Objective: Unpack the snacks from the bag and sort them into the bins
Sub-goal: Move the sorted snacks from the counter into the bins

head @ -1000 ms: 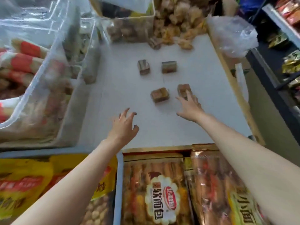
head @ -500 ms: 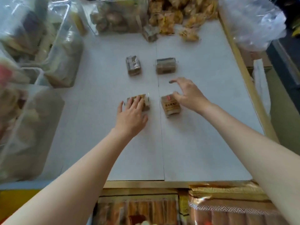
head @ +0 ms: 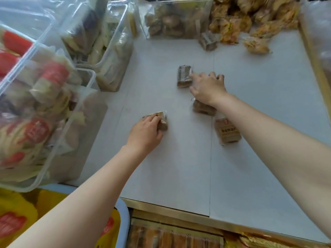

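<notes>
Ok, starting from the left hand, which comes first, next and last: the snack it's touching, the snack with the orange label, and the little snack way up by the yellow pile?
1. The snack under the left hand, a brown pack, touching its fingers.
2. The orange-label snack, off to the right beneath the other arm.
3. The small wrapped snack, far up beside the yellow pile.

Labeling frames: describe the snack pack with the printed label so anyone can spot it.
On the white tabletop, look just left of the person's right forearm, nearer the camera than the right hand. The labelled snack pack lies there untouched; unlike its neighbours, it shows a tan label with dark print, face up.
</notes>
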